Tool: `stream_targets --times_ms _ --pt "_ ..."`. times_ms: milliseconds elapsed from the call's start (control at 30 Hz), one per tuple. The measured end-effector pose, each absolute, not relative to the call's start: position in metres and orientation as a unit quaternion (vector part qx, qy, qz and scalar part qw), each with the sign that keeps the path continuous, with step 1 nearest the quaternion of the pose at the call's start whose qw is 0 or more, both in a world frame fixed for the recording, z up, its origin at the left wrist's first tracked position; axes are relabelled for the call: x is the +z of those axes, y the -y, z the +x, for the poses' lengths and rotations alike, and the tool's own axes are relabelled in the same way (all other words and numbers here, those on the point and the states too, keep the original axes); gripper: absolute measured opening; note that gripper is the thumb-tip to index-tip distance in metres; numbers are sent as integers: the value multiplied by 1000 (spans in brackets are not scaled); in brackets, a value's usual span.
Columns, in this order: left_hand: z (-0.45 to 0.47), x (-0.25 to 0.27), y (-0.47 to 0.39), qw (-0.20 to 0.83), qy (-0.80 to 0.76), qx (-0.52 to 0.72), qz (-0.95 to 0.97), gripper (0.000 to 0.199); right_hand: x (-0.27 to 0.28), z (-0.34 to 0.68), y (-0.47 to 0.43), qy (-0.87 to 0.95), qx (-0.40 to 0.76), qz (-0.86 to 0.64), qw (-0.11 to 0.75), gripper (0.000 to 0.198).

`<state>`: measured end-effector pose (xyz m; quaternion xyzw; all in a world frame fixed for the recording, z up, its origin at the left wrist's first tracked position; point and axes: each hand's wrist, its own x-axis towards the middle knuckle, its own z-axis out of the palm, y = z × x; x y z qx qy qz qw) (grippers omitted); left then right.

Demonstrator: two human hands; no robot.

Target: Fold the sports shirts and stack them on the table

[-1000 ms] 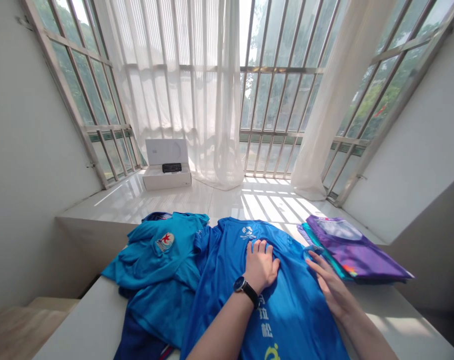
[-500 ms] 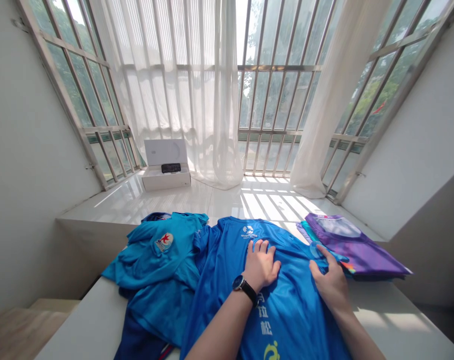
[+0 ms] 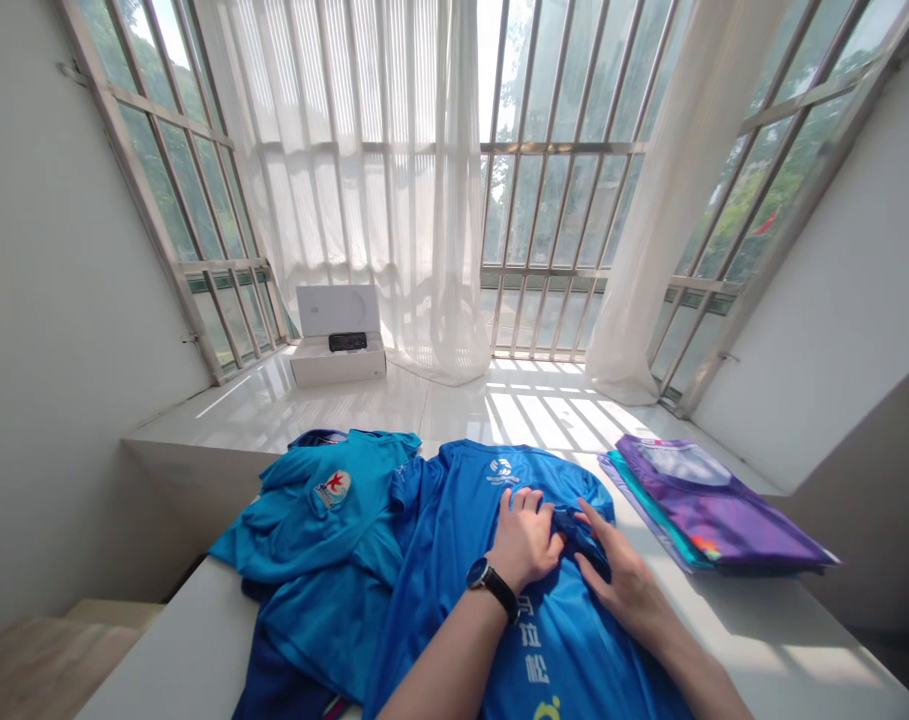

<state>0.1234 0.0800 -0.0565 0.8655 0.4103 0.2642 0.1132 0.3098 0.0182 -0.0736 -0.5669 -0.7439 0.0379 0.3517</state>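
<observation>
A blue T-shirt (image 3: 454,560) with a white chest logo and white lettering lies spread in front of me. My left hand (image 3: 527,540), below a black-strapped watch, rests on its chest with fingers spread; the thumb lies beside a bunched fold. On the shirt's right side, my right hand (image 3: 623,575) has thumb and index finger around the sleeve (image 3: 574,525), turned inward over the body. Its other fingers are partly hidden. Left of this shirt lies a rumpled teal-blue shirt (image 3: 311,540) with a red star badge, partly over darker navy cloth (image 3: 281,665).
Folded purple (image 3: 731,500) and teal garments are stacked at the right of the white surface (image 3: 761,640). Behind, on the raised sill, stands an open white box (image 3: 339,368) with a black device (image 3: 347,342). White curtains (image 3: 454,250) hang before barred windows.
My right hand has moved left, bringing the sleeve from beside the purple stack inward over the shirt. My left hand stays on the chest. The view has shifted slightly.
</observation>
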Motion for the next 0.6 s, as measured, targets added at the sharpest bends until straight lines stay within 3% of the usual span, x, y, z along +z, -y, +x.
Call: stream_targets --times_ms 367,600 --pt "124 -61 -81 75 -417 248 871 38 -83 314 -24 709 3 -618 340 36" --pt "138 -25 -83 70 -477 96 871 39 -70 307 -13 704 -6 -641 304 26"
